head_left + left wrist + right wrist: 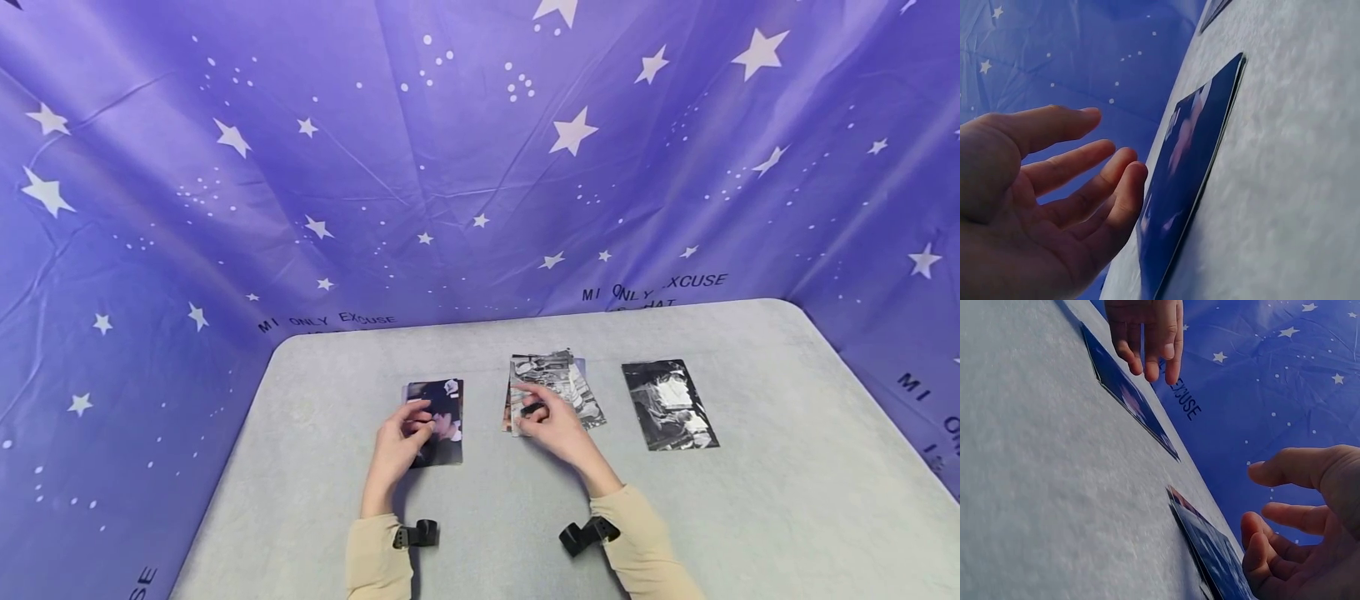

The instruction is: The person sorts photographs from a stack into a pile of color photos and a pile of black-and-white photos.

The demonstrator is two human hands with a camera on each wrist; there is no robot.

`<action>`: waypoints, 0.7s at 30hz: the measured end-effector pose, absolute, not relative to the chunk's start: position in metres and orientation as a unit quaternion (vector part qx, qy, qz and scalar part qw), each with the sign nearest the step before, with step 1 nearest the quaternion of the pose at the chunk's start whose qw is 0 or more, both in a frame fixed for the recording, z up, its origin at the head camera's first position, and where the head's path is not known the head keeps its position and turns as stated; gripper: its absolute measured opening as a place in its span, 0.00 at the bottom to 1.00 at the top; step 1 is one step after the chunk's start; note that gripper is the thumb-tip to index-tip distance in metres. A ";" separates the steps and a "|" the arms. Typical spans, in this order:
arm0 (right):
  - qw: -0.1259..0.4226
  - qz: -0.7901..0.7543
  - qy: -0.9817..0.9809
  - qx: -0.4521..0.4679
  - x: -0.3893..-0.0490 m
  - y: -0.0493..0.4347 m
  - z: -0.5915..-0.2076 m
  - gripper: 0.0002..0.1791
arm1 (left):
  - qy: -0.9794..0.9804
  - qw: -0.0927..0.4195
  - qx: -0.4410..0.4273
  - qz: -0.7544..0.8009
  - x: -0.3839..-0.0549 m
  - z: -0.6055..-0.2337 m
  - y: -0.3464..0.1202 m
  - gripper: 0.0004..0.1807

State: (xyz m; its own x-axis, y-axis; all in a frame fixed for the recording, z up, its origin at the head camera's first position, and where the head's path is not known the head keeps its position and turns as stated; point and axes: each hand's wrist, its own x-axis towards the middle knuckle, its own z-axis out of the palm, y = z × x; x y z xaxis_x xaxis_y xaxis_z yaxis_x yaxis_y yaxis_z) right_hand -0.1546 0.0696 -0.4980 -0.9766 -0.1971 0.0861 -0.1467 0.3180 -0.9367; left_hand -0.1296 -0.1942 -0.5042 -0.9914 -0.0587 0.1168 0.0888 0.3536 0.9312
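Observation:
My left hand (396,442) hovers over the left stack of glossy photo cards (448,450), whose top card is dark with a pink patch. Its fingers are loosely bent with nothing between them; in the left wrist view a gap shows between thumb and fingers (1125,187), beside the thin stack (1188,156). Over the middle pile of black-and-white photo cards (547,371) is my right hand (558,429), fingers relaxed and holding nothing. That pile is fanned unevenly, with several edges sticking out. The right wrist view shows the pile (1207,540) lying flat below the right hand (1297,531).
A third black-and-white photo card stack (670,407) lies on the right of the grey table (780,500). Purple cloth (480,167) with white stars hangs behind and at both sides. Black wrist mounts (591,535) sit at the beige sleeves (641,542).

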 end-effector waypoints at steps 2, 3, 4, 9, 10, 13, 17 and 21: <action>0.028 -0.579 0.809 -0.101 -0.155 0.072 -0.498 0.30 | -0.817 0.059 -0.010 -0.574 -0.130 -0.505 -0.191 0.19; 0.030 -0.581 0.807 -0.097 -0.155 0.073 -0.498 0.30 | -0.816 0.055 -0.009 -0.575 -0.130 -0.505 -0.189 0.19; 0.034 -0.586 0.804 -0.095 -0.155 0.075 -0.497 0.30 | -0.814 0.052 -0.009 -0.579 -0.130 -0.504 -0.187 0.19; 0.039 -0.603 0.791 -0.093 -0.154 0.082 -0.495 0.29 | -0.805 0.038 -0.020 -0.591 -0.126 -0.489 -0.175 0.19; 0.040 -0.606 0.788 -0.094 -0.154 0.084 -0.495 0.29 | -0.805 0.037 -0.025 -0.592 -0.125 -0.484 -0.173 0.19; 0.039 -0.615 0.782 -0.099 -0.154 0.087 -0.495 0.29 | -0.808 0.034 -0.036 -0.587 -0.121 -0.472 -0.167 0.19; 0.036 -0.624 0.774 -0.106 -0.155 0.091 -0.496 0.30 | -0.810 0.030 -0.038 -0.584 -0.120 -0.468 -0.162 0.19; 0.034 -0.619 0.778 -0.098 -0.156 0.097 -0.499 0.29 | -0.807 0.031 -0.035 -0.588 -0.121 -0.469 -0.160 0.19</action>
